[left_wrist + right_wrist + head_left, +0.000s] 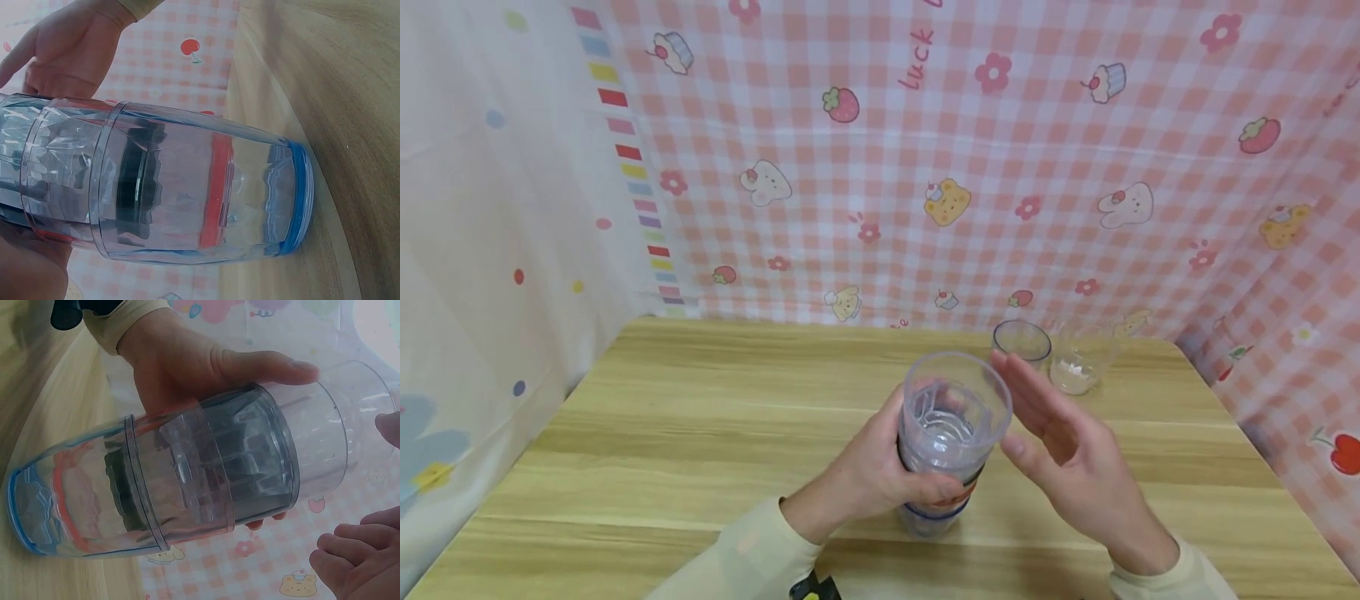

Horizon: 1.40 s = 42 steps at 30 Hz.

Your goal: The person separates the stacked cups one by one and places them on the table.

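A person's left hand (pixel 883 467) gripped a stack of nested clear cups (pixel 942 442) around its middle, the thumb laid across the near side, above a wood-grain table (pixel 722 458). The right hand (pixel 1067 467) was held open just beside the stack's upper rim, its fingers extended and its thumb set apart from them; whether that thumb touched the rim could not be told.

The stack stood roughly upright with its mouth upward, near the front of the table and a little right of centre. Its transparent walls were ridged and glossy. A colourless top cup (pixel 322 437) rose out of a grey-tinted cup (pixel 256 450), and the cups below sat one inside another. Through the lowest wall showed a dark green band (pixel 139 181), a red band (pixel 215 187) and, at the narrow foot, a blue base (pixel 301 197) close to the wood.

Beyond the right fingertips, toward the back of the table, were a clear cup with a dark blue rim (pixel 1022 342), partly hidden by the hand, and, just right of it, another clear container (pixel 1075 371) with bright glints low down; their contents were too indistinct to make out.

Behind hung a pink checked cloth (pixel 887 167) printed with strawberries, cupcakes and flowers.
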### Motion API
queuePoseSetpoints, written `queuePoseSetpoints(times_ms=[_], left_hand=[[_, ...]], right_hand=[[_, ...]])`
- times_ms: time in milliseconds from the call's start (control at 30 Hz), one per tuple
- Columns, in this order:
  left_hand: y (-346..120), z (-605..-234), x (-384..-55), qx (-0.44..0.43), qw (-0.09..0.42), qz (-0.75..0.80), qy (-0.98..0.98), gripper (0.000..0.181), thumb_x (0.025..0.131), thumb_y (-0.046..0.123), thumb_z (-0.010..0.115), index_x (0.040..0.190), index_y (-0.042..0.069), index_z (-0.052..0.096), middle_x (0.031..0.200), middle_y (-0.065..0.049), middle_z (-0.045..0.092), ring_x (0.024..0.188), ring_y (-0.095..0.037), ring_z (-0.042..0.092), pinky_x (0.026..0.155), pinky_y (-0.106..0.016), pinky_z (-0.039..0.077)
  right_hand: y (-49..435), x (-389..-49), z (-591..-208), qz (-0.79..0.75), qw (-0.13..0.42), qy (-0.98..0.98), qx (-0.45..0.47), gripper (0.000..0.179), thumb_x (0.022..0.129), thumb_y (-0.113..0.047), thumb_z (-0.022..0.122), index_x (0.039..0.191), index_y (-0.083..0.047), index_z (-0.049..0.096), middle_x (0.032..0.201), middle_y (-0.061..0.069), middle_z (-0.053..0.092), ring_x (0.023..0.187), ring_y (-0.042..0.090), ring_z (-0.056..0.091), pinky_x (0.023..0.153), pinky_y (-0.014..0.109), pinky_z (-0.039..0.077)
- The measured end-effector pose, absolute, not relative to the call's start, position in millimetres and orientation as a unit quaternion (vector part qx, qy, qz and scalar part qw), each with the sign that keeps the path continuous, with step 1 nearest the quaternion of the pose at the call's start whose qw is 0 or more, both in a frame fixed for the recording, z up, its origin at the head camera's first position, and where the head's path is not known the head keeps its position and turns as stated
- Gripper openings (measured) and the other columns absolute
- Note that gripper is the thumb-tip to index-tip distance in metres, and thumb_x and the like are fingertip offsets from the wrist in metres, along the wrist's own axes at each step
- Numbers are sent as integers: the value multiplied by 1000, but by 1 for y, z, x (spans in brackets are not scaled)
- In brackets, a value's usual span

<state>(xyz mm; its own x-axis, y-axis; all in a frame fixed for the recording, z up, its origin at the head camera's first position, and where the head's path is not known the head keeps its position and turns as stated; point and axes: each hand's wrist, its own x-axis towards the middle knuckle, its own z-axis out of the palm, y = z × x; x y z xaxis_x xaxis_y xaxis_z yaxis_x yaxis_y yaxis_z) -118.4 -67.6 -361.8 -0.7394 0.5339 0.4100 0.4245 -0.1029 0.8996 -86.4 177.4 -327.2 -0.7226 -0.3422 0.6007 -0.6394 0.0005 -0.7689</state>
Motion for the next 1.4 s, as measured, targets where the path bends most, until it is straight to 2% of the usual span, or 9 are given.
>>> queuePoseSetpoints(times_ms=[133, 467, 533, 633, 700, 767, 1000, 1167, 1400], left_hand=[[-67, -361, -118, 357, 44, 649, 670, 97, 83, 64, 88, 152, 14, 43, 145, -10, 62, 130, -17, 63, 119, -34, 49], [-67, -361, -118, 357, 46, 649, 671, 98, 83, 65, 87, 155, 17, 41, 145, -10, 62, 130, -18, 63, 117, -35, 50], [-68, -361, -118, 355, 48, 649, 671, 97, 84, 59, 89, 155, 15, 41, 145, -11, 62, 130, -18, 63, 118, -35, 49], [-69, -360, -117, 346, 50, 644, 681, 94, 85, 40, 95, 156, 13, 41, 145, -11, 63, 130, -18, 63, 118, -34, 49], [-69, -360, -116, 343, 50, 640, 686, 93, 84, 26, 96, 157, 11, 40, 145, -12, 64, 131, -19, 64, 119, -34, 48], [-70, -360, -116, 344, 49, 637, 688, 92, 85, 20, 95, 157, 9, 40, 145, -13, 64, 131, -19, 64, 119, -34, 48], [-68, -363, -118, 352, 53, 648, 673, 96, 86, 50, 91, 156, 10, 39, 147, -12, 63, 131, -17, 64, 119, -33, 48], [-69, -363, -118, 358, 49, 649, 670, 94, 87, 47, 91, 156, 10, 39, 148, -14, 63, 131, -18, 64, 118, -33, 49], [-69, -363, -119, 362, 44, 643, 674, 93, 88, 42, 91, 156, 7, 38, 147, -15, 62, 130, -19, 64, 118, -34, 50]], right_hand=[[178, -86, -326, 606, 108, -710, 343, 73, 98, 21, 60, 164, 7, 34, 171, 16, 44, 156, 13, 46, 124, 22, 41], [174, -85, -326, 607, 104, -704, 355, 77, 94, 25, 61, 164, 10, 31, 170, 26, 39, 157, 15, 46, 125, 25, 41], [173, -86, -325, 609, 103, -700, 358, 78, 94, 25, 61, 164, 10, 31, 170, 26, 40, 157, 16, 46, 124, 26, 42], [171, -85, -323, 610, 98, -703, 354, 79, 94, 25, 63, 165, 8, 32, 170, 24, 42, 156, 16, 47, 124, 26, 42], [170, -85, -322, 607, 96, -707, 350, 80, 94, 24, 64, 165, 7, 32, 169, 24, 43, 156, 16, 47, 124, 26, 43], [169, -85, -320, 603, 96, -711, 349, 81, 93, 24, 65, 165, 8, 31, 168, 22, 45, 156, 16, 47, 124, 26, 43], [165, -86, -317, 601, 90, -711, 354, 84, 92, 23, 67, 166, 5, 31, 169, 19, 45, 157, 17, 46, 124, 24, 43], [160, -87, -315, 604, 87, -707, 357, 89, 91, 21, 71, 168, 0, 32, 169, 22, 44, 157, 17, 46, 123, 24, 44], [155, -89, -314, 617, 77, -695, 360, 93, 90, 16, 77, 168, 0, 30, 169, 17, 47, 157, 16, 46, 125, 23, 41]])
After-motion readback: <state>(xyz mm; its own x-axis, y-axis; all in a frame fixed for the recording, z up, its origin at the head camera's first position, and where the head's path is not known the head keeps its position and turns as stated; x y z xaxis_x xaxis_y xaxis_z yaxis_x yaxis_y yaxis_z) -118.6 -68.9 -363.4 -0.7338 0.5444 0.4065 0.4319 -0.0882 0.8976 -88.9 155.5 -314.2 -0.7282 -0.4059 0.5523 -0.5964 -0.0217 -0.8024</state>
